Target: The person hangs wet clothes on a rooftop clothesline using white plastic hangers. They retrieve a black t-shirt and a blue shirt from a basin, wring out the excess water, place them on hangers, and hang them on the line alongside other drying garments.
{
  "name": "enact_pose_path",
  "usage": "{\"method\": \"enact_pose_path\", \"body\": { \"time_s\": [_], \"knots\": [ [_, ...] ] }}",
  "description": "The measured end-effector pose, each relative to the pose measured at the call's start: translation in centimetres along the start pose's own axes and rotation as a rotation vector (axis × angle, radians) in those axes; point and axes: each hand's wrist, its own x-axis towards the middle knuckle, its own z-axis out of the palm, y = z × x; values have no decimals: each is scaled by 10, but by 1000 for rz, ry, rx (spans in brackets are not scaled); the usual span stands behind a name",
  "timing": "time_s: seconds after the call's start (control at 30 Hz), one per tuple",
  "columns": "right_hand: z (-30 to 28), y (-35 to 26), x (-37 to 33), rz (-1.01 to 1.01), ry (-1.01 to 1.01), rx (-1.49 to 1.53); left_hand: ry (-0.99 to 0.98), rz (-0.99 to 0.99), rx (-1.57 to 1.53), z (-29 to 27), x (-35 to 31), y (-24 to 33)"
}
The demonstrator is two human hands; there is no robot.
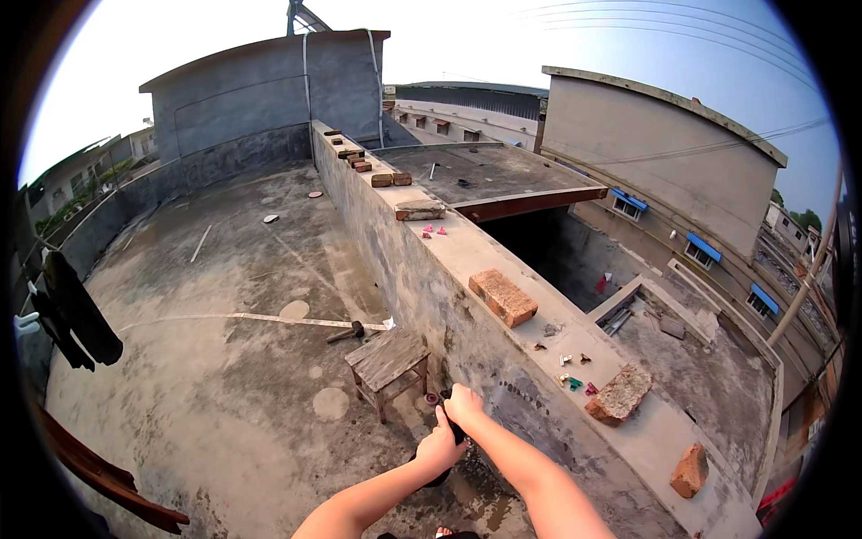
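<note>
Both my hands are closed on a black, cloth-like bundle [458, 432] held in front of me, beside the low wall. My left hand [436, 446] grips it on the nearer side, while my right hand [465, 404] is wrapped round it just above and to the right. Part of the bundle hangs dark below my left hand; the rest is hidden by my fingers and wrists. Just beyond my hands stands a weathered wooden stool [390, 357] against the wall. Damp-looking patches mark the concrete under my forearms.
Along the wall top [539, 359] lie a brick [503, 297], a broken chunk [620, 395], another brick piece [690, 471] and several small clips [571, 382]. A hammer [356, 330] rests on the floor behind the stool. Dark clothes [79, 305] hang at left above a curved wooden piece [112, 481].
</note>
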Motion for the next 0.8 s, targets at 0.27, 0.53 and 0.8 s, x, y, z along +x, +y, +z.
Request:
{"method": "enact_pose_path", "body": {
  "time_s": [0.27,0.53,0.8],
  "knots": [
    [-50,17,-23,-103,-379,602,-219,-277,-1025,-17,14,-28],
    [-19,60,-51,-377,-696,1922,-879,-218,-1999,-79,-17,13],
    [-59,3,-64,-549,-642,2126,-1036,-198,-2111,-59,-47,20]
  ]
}}
